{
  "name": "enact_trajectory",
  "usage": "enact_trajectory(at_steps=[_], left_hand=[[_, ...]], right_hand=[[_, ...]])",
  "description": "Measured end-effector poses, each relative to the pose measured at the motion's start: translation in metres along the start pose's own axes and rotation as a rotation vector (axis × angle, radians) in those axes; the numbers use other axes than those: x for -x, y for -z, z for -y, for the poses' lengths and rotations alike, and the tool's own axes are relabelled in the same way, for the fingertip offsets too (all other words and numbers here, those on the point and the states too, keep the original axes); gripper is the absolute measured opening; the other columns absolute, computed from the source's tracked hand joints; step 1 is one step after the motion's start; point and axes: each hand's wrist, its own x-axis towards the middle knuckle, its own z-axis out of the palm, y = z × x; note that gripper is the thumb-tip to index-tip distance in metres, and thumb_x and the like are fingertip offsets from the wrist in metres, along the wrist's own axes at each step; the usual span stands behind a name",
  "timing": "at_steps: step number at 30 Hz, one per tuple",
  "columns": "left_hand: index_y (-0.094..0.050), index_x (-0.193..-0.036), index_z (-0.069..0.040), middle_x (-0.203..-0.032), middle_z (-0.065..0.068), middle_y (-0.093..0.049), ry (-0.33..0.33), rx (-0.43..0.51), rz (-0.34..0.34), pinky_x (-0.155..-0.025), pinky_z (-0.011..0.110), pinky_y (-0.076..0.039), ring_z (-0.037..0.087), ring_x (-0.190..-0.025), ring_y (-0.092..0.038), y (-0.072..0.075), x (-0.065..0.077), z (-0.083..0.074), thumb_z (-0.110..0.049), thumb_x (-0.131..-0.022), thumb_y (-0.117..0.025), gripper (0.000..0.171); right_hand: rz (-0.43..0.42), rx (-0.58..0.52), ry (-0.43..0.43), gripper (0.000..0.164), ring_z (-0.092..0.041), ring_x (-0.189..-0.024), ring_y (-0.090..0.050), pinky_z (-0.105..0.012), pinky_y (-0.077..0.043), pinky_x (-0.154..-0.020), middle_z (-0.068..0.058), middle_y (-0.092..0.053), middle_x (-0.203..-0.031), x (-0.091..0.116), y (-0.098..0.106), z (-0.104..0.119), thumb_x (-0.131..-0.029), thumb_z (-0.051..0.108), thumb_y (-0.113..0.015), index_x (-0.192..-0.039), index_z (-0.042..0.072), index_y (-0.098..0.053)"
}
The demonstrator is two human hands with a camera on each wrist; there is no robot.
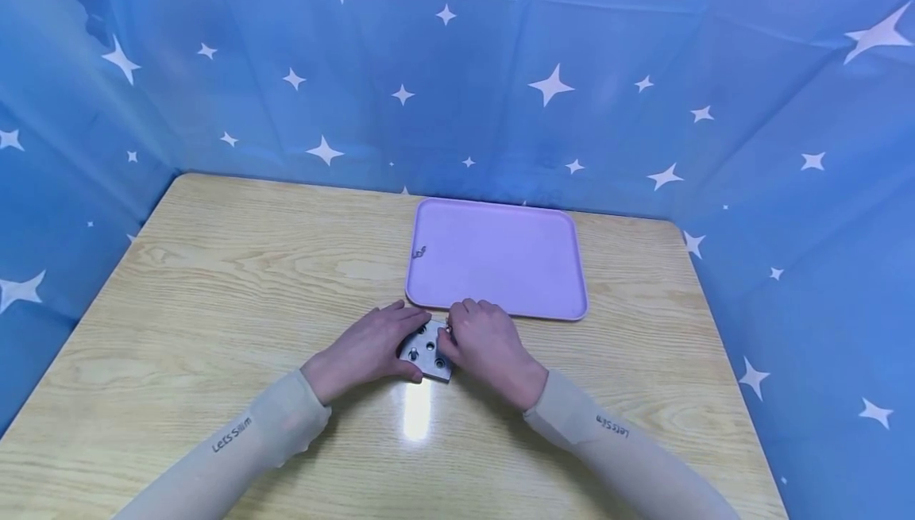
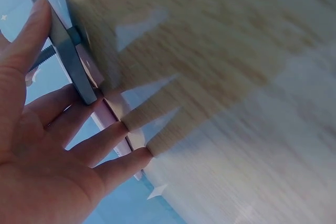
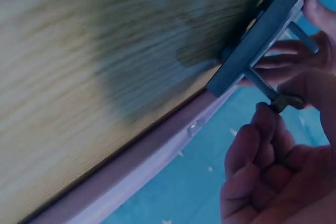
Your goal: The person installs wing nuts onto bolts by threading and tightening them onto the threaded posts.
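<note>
Pale sleeves (image 1: 252, 429) nearest, lying across wood-grain table (image 1: 250, 266). Purple tray (image 1: 500, 258) near table's far edge, right of middle. Left hand (image 1: 369, 345) grips metal plate (image 1: 426, 357) by opposite edges, just off tray's near left corner. Threaded bolt (image 3: 261, 83) stands from plate; right hand (image 1: 493, 349) pinches small winged fastener (image 3: 289, 100) at its end.

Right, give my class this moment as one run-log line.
left hand: grips metal plate; right hand: pinches small metal piece at tip of threaded rod; purple tray: beyond metal plate
</note>
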Motion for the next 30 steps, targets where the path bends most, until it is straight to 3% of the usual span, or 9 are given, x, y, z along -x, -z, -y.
enact_trajectory(at_steps=[3, 5, 8, 10, 12, 14, 19, 26, 30], left_hand=[[-0.051, -0.137, -0.004, -0.139, 0.01, -0.052, 0.007, -0.002, 0.007, -0.099, 0.052, -0.039, 0.037, -0.131, -0.041, 0.0, 0.0, 0.0, -0.047, -0.067, -0.084, 0.089], [-0.051, -0.137, -0.005, -0.139, 0.01, -0.051, 0.003, -0.008, 0.007, -0.099, 0.052, -0.039, 0.038, -0.131, -0.041, 0.0, 0.001, 0.0, -0.048, -0.067, -0.084, 0.089], [-0.05, -0.139, -0.006, -0.141, 0.008, -0.051, -0.009, -0.014, 0.003, -0.099, 0.051, -0.039, 0.036, -0.132, -0.041, 0.0, 0.001, 0.001, -0.048, -0.067, -0.084, 0.09], [-0.048, -0.14, -0.007, -0.141, 0.007, -0.05, -0.007, -0.014, 0.002, -0.1, 0.05, -0.039, 0.034, -0.132, -0.041, 0.0, 0.0, 0.001, -0.047, -0.067, -0.085, 0.092], [-0.049, -0.141, -0.007, -0.141, 0.006, -0.05, -0.001, -0.011, 0.007, -0.1, 0.049, -0.039, 0.033, -0.132, -0.04, 0.0, 0.0, 0.001, -0.047, -0.066, -0.085, 0.092], [-0.049, -0.14, -0.006, -0.141, 0.006, -0.051, 0.005, -0.004, 0.012, -0.1, 0.05, -0.038, 0.033, -0.132, -0.04, 0.0, 0.0, 0.0, -0.047, -0.066, -0.085, 0.091], [-0.051, -0.138, -0.005, -0.14, 0.008, -0.051, -0.001, 0.0, 0.013, -0.1, 0.052, -0.038, 0.036, -0.132, -0.04, 0.0, 0.0, -0.001, -0.048, -0.067, -0.084, 0.089], [-0.051, -0.137, -0.004, -0.139, 0.01, -0.052, -0.003, -0.008, 0.001, -0.099, 0.055, -0.039, 0.038, -0.131, -0.041, 0.001, 0.001, -0.002, -0.047, -0.067, -0.084, 0.088], [-0.051, -0.137, -0.005, -0.139, 0.01, -0.052, -0.007, -0.009, -0.002, -0.098, 0.054, -0.039, 0.038, -0.131, -0.041, 0.0, 0.001, -0.001, -0.048, -0.067, -0.084, 0.088]], right_hand=[[0.112, 0.019, -0.032, 0.041, -0.018, -0.06, -0.053, -0.032, -0.044, -0.054, -0.002, -0.058, -0.071, 0.001, 0.011, 0.0, -0.089, 0.049, -0.06, -0.083, 0.008, -0.062], [0.196, 0.013, -0.01, 0.048, -0.02, -0.076, -0.059, -0.035, -0.048, -0.066, -0.003, -0.064, -0.088, 0.0, 0.021, -0.004, -0.087, 0.054, -0.061, -0.1, 0.008, -0.065], [0.283, -0.012, 0.141, 0.051, -0.022, -0.108, -0.057, -0.042, -0.046, -0.086, -0.001, -0.061, -0.123, -0.002, 0.036, -0.014, -0.088, 0.042, -0.068, -0.129, 0.013, -0.058], [0.306, -0.029, 0.283, 0.051, -0.021, -0.121, -0.049, -0.042, -0.042, -0.095, 0.003, -0.052, -0.137, -0.005, 0.041, -0.02, -0.088, 0.024, -0.071, -0.136, 0.017, -0.054], [0.308, -0.024, 0.395, 0.046, -0.018, -0.12, -0.05, -0.039, -0.043, -0.093, 0.005, -0.054, -0.136, -0.007, 0.04, -0.024, -0.088, 0.013, -0.071, -0.132, 0.019, -0.058], [0.294, -0.016, 0.434, 0.033, -0.016, -0.11, -0.054, -0.034, -0.045, -0.088, 0.005, -0.061, -0.123, -0.009, 0.036, -0.026, -0.089, 0.012, -0.069, -0.121, 0.018, -0.064], [0.217, -0.056, 0.316, 0.009, -0.012, -0.079, -0.057, -0.029, -0.048, -0.071, 0.004, -0.065, -0.088, -0.009, 0.021, -0.023, -0.09, 0.021, -0.068, -0.096, 0.014, -0.069], [0.033, -0.097, 0.064, 0.017, -0.013, -0.056, -0.051, -0.029, -0.044, -0.051, 0.003, -0.055, -0.066, -0.002, 0.006, -0.006, -0.084, 0.023, -0.071, -0.077, 0.011, -0.062], [0.106, -0.091, -0.038, 0.031, -0.014, -0.061, -0.052, -0.029, -0.045, -0.055, 0.002, -0.057, -0.07, 0.001, 0.009, 0.0, -0.086, 0.04, -0.069, -0.085, 0.009, -0.063]])
